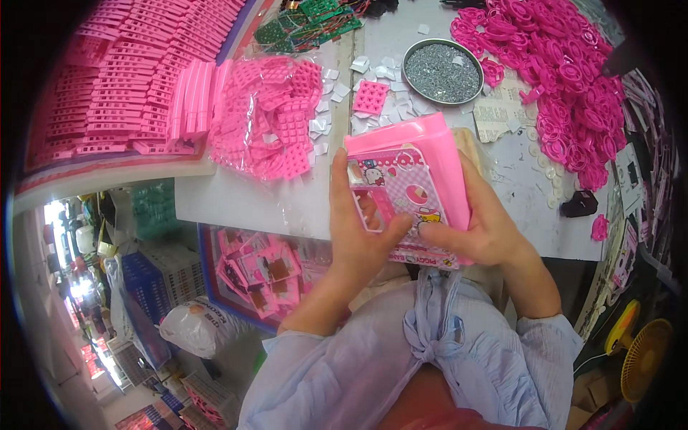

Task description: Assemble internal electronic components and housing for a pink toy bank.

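Note:
Between my hands, close to the table's front edge, is a pink plastic panel with a printed cartoon front plate lying over it. The plate has a cut-out window, and fingertips show through it. My left hand closes around the left edge, its thumb across the lower front. My right hand clasps the right edge, its thumb pressed on the print near the left thumb. Just beyond the panel lies a pink rubber keypad. A round metal dish of small screws stands behind it.
Left of my hands lies a clear bag of pink keypads, beside stacked pink parts. Green circuit boards lie at the back, pink ring-shaped parts on the right. Below the table edge is a box of pink pieces.

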Motion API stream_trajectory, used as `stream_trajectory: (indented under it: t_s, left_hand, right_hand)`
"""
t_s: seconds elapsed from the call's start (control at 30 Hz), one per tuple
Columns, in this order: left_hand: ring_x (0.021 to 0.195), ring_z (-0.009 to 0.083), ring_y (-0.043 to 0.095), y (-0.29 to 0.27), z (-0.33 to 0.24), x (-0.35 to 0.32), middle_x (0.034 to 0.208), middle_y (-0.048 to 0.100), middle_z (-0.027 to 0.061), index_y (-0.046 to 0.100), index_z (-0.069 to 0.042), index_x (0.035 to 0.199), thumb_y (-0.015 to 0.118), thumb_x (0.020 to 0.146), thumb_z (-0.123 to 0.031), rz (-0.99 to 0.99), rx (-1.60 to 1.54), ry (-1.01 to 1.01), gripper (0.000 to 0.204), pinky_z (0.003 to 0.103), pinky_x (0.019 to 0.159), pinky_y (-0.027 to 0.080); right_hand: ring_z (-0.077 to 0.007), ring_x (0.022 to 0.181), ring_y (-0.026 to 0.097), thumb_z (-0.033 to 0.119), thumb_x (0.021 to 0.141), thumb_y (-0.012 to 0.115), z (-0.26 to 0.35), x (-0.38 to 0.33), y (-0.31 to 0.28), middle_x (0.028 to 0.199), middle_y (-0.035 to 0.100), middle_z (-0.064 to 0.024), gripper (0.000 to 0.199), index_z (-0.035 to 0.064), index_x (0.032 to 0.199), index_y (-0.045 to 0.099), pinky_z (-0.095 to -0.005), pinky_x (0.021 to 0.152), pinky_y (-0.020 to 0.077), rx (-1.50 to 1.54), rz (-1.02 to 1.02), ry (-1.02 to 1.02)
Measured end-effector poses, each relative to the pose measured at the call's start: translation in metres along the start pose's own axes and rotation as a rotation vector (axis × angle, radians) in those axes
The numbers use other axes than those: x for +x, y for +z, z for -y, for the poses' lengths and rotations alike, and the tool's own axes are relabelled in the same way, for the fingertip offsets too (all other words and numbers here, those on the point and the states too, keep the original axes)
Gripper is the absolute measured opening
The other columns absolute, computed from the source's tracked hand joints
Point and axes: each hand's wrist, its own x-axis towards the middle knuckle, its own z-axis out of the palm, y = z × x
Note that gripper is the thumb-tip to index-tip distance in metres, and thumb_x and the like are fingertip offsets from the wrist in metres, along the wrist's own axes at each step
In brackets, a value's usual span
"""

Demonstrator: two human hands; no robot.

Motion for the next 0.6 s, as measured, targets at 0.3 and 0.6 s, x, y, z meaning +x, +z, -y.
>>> stream_trajectory:
  t_s: [0.3, 0.6]
  left_hand:
    - [0.128, 0.0301, 0.052, 0.000, 0.007, 0.006, 0.145, 0.039, 0.0204, 0.017, 0.003, 0.157, 0.089, 0.076, -0.023, 0.030, -0.029, 0.061, 0.112, 0.040, 0.103, 0.049]
    - [0.108, 0.0183, 0.060, -0.020, 0.007, 0.032, 0.126, 0.056, 0.0122, 0.037, 0.000, 0.146, 0.069, 0.096, -0.015, -0.121, -0.366, -0.068, 0.062, 0.031, 0.086, 0.054]
  right_hand:
    - [-0.0273, 0.146, 0.033, 0.017, 0.082, 0.075, -0.007, -0.004, -0.012, 0.155, 0.036, -0.0176, 0.090, -0.0058, 0.155, 0.028, -0.0404, 0.120, 0.0245, -0.433, 0.004, -0.160]
    - [-0.0230, 0.134, 0.048, 0.016, 0.080, 0.080, -0.001, 0.012, -0.018, 0.148, 0.045, -0.0151, 0.089, -0.0041, 0.154, 0.033, -0.0380, 0.111, 0.0394, -0.113, 0.086, 0.042]
